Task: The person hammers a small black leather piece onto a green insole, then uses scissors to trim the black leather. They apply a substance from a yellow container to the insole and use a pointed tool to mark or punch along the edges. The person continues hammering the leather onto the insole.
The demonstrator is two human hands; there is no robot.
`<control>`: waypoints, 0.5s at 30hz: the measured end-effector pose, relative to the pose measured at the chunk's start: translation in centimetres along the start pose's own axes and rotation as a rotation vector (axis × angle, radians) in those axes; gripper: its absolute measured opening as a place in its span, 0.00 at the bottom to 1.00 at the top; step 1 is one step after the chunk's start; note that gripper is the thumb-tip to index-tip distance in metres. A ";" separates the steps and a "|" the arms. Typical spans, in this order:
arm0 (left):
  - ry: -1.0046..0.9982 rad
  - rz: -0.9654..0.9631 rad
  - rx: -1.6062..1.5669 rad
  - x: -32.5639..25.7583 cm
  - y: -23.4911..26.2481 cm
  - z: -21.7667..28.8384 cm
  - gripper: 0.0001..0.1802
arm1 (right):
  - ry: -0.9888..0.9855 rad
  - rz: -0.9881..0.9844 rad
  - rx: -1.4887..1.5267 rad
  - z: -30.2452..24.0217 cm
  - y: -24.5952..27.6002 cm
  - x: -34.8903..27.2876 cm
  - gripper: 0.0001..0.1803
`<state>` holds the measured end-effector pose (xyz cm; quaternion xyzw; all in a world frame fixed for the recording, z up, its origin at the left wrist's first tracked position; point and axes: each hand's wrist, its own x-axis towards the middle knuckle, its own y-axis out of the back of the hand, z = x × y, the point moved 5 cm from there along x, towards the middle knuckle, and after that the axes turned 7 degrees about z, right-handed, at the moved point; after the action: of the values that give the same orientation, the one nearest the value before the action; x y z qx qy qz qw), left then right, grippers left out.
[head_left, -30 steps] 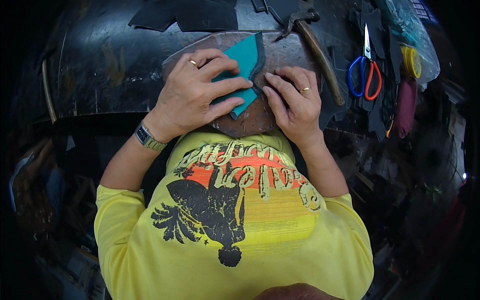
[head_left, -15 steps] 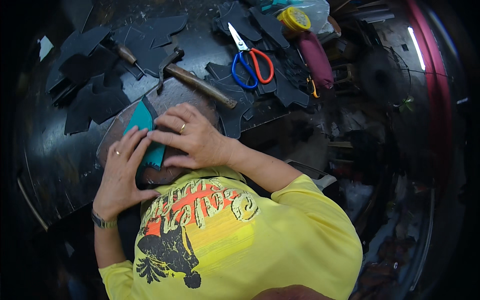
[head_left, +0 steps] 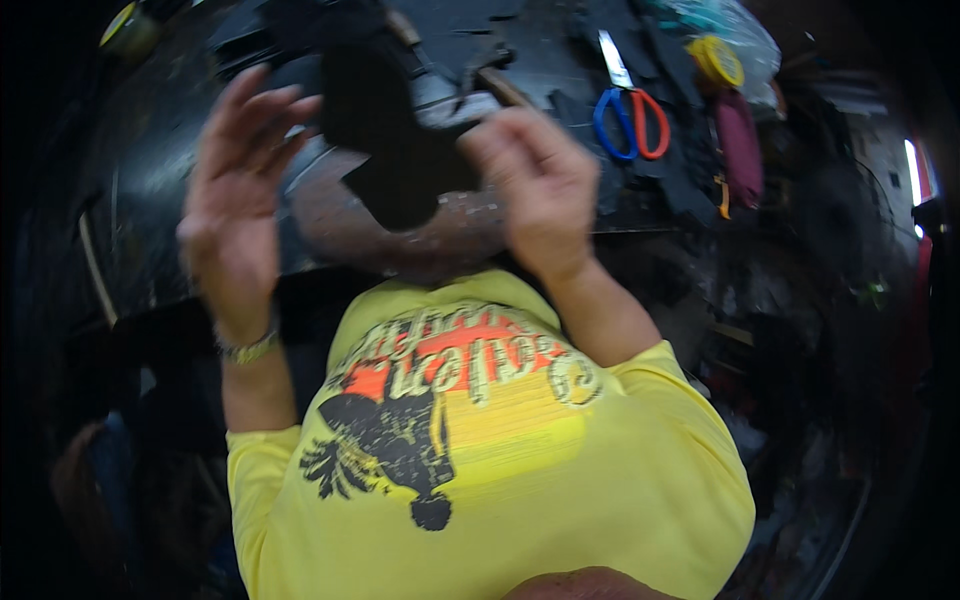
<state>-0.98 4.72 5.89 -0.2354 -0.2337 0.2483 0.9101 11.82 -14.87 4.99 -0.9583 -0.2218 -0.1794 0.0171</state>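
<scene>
My right hand is closed, its fingers and thumb pinching the right edge of a black, curved cut piece of sheet material. The piece hangs raised over a round brown board on the bench. To the left of the piece, my left hand is lifted with its fingers apart and nothing in it. Its fingertips come near the piece's left edge; motion blurs them, and whether they touch I cannot tell. No teal piece shows now.
Scissors with blue and red handles lie at the right on black cut pieces. Behind the held piece are a hammer and a wooden-handled tool. A yellow-lidded tub and a maroon roll stand at the far right.
My hands have left the teal piece on the board and risen. My right hand now holds up a black piece, and my left has moved away, fingers spread. The view has shifted.
</scene>
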 end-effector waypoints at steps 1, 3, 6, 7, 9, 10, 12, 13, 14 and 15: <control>0.085 0.002 0.023 0.1 -0.1 -0.9 0.36 | -0.153 0.029 0.244 0.4 0.0 0.3 0.06; 0.224 -0.074 0.365 -1.0 -1.1 -3.2 0.30 | -0.259 -0.029 0.425 0.8 -0.8 0.7 0.07; 0.428 0.008 0.392 -2.0 -1.1 -6.1 0.20 | -0.487 -0.072 0.480 2.3 -1.5 0.4 0.09; 0.452 0.062 0.309 -2.1 -0.9 -6.7 0.17 | -0.555 -0.094 0.518 2.6 -1.5 0.1 0.10; 0.498 0.127 0.187 -2.1 -0.4 -7.3 0.15 | -0.621 -0.129 0.539 3.0 -1.2 -0.5 0.13; 0.523 0.144 0.151 -2.2 -0.2 -7.5 0.15 | -0.623 -0.145 0.526 3.1 -1.0 -0.7 0.15; 0.550 0.147 0.155 -2.2 0.1 -7.6 0.15 | -0.618 -0.154 0.499 3.3 -0.8 -1.1 0.19; 0.550 0.131 0.193 -2.2 0.1 -7.5 0.16 | -0.606 -0.148 0.485 3.4 -0.8 -1.2 0.20; 0.551 0.117 0.227 -2.1 0.1 -7.6 0.16 | -0.586 -0.156 0.479 3.5 -0.8 -1.3 0.22; 0.545 0.117 0.191 -2.2 0.0 -7.5 0.17 | -0.598 -0.119 0.477 3.7 -0.8 -1.3 0.23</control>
<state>1.38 1.14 -0.59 -0.2200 0.0579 0.2489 0.9414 11.61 -14.31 1.03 -0.9228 -0.3078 0.1639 0.1638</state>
